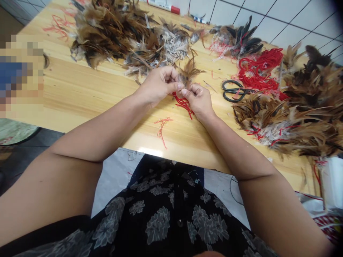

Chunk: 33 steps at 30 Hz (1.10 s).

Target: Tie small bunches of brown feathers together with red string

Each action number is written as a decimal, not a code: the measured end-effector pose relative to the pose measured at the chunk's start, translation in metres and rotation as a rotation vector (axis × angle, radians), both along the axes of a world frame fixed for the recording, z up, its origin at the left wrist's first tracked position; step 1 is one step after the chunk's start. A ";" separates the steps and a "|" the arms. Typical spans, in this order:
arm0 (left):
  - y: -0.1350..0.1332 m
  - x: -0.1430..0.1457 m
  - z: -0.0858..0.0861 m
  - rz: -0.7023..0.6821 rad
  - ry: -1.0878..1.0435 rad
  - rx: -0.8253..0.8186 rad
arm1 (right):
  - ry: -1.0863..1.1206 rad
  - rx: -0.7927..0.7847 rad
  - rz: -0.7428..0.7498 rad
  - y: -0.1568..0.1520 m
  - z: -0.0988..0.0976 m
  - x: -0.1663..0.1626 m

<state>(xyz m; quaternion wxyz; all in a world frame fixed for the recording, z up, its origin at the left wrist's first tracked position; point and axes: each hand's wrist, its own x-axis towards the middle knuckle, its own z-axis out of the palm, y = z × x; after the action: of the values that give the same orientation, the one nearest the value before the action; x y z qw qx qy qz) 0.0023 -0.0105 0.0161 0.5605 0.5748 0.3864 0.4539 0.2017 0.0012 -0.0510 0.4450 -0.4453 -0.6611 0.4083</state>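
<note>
your table [93,94], under the scissors [244,91], looks like glossy, smooth wood. scissors: dk metal, semi-gloss. rt of them: matt, fibrous cord [258,71]. nearer you: wispy, dry-looking feathers [258,110]. beyond: smooth, glazed wall tiles [278,23].

Left hand [162,85] and right hand [199,101] meet near 12 o'clock, pinching a small feather bunch [189,73], red strands [184,103] poking out below. Big feather heap [112,30] at 11 on the desk [88,89], black scissors [243,91] and red cord tangle [261,71] at 2, another feather pile [302,114] at 3.
</note>
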 end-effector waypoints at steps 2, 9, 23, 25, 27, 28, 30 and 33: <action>0.000 0.002 -0.002 0.020 -0.033 0.001 | 0.018 0.015 0.011 0.002 -0.002 0.001; 0.001 0.001 -0.003 -0.031 -0.038 -0.062 | -0.069 0.093 0.033 0.000 0.003 0.004; 0.008 0.005 -0.010 -0.047 -0.072 -0.094 | -0.243 0.092 0.091 -0.004 0.010 0.009; 0.007 0.006 -0.011 -0.026 -0.053 -0.092 | -0.234 0.077 0.092 -0.005 0.012 0.008; 0.008 0.007 -0.013 -0.021 -0.049 -0.090 | -0.207 0.058 0.086 -0.007 0.014 0.007; 0.009 0.007 -0.014 -0.024 -0.049 -0.090 | -0.188 0.051 0.081 -0.008 0.015 0.006; 0.011 0.006 -0.016 -0.025 -0.049 -0.089 | -0.141 0.043 0.075 -0.010 0.017 0.005; 0.013 0.003 -0.017 -0.008 -0.047 -0.087 | -0.047 0.034 0.083 -0.012 0.019 0.004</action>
<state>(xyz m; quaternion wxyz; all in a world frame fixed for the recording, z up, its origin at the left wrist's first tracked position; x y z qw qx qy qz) 0.0049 0.0028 -0.0004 0.5956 0.5409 0.3903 0.4476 0.2053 -0.0111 -0.0323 0.4195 -0.4194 -0.6961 0.4045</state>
